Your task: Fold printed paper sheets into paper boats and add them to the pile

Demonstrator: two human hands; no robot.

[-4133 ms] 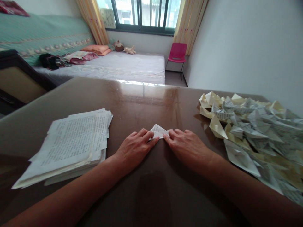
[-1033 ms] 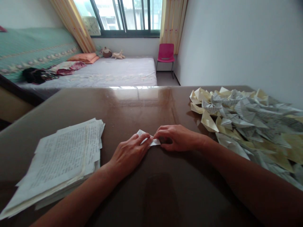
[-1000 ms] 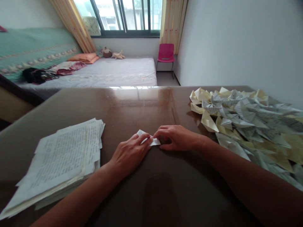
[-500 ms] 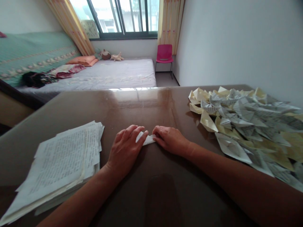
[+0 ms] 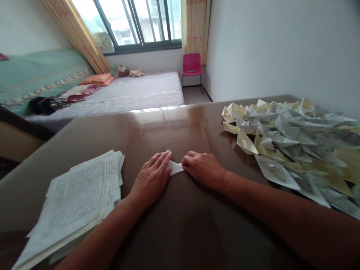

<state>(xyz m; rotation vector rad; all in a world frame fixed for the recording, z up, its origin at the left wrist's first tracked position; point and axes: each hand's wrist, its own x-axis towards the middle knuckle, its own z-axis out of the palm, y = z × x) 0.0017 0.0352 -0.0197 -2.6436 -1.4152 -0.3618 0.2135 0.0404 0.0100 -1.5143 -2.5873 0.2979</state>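
Note:
A small folded white paper (image 5: 176, 168) lies on the table between my two hands. My left hand (image 5: 153, 173) rests flat over its left part, fingers stretched out and close together, hiding that end. At the other end, my right hand (image 5: 201, 165) has its fingers curled, pinching the right corner of the paper. To the left of my left hand is a stack of handwritten sheets (image 5: 81, 195) with uneven edges. Many folded paper boats (image 5: 284, 131), white and cream, are heaped to the right of my right arm.
The glossy brown table (image 5: 174, 131) reaches toward a bed (image 5: 146, 88) at the back left. A pink chair (image 5: 192, 64) stands beyond the table's far edge, below the window (image 5: 149, 22). A white wall (image 5: 270, 48) runs along the right.
My left hand's fingers, raised and spread before, now lie flat and together on the paper. My right hand keeps its pinch. The whole view has tilted slightly.

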